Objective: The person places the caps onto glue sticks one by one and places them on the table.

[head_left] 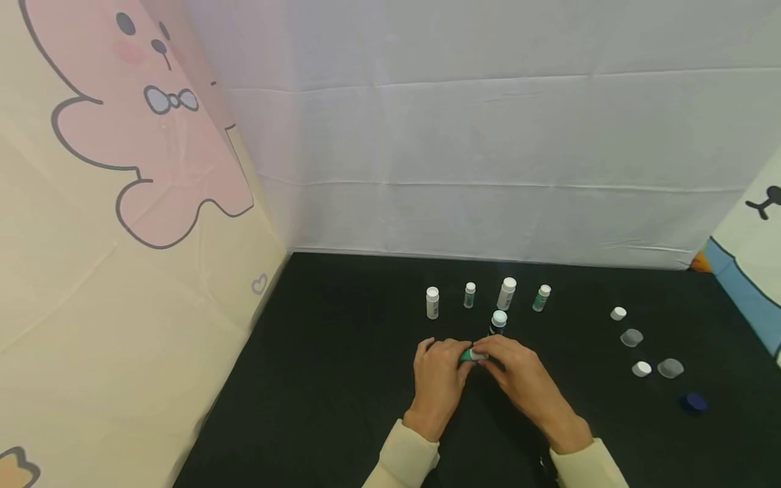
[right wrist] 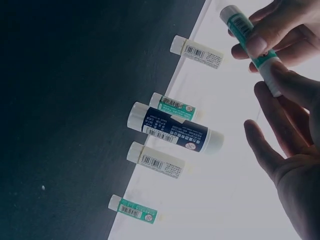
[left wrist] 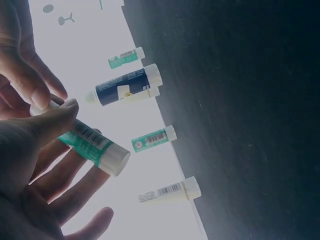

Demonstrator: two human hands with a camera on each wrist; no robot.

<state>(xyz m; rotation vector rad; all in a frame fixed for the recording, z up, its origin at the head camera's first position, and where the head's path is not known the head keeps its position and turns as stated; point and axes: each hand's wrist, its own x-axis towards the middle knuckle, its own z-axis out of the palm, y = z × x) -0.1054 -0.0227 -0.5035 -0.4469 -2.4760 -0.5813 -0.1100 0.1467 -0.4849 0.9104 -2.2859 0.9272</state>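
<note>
A small glue stick with a green label and white ends [head_left: 467,355] lies sideways between my two hands, above the table. My left hand [head_left: 438,381] grips it round the green barrel [left wrist: 91,141], thumb on top. My right hand [head_left: 526,381] pinches its other, white end between thumb and fingers; in the right wrist view part of that end [right wrist: 270,80] shows. Just beyond the hands stands a thick navy glue stick [head_left: 497,324], its lower part hidden by the right hand in the head view.
Behind stand two white-labelled glue sticks [head_left: 432,304] [head_left: 506,295] and two small green ones [head_left: 469,296] [head_left: 541,299]. To the right lie white caps [head_left: 618,313] [head_left: 641,369], clear caps [head_left: 631,337] [head_left: 670,368] and a navy cap [head_left: 693,402] on the black table [head_left: 329,352]. Cloth walls enclose it.
</note>
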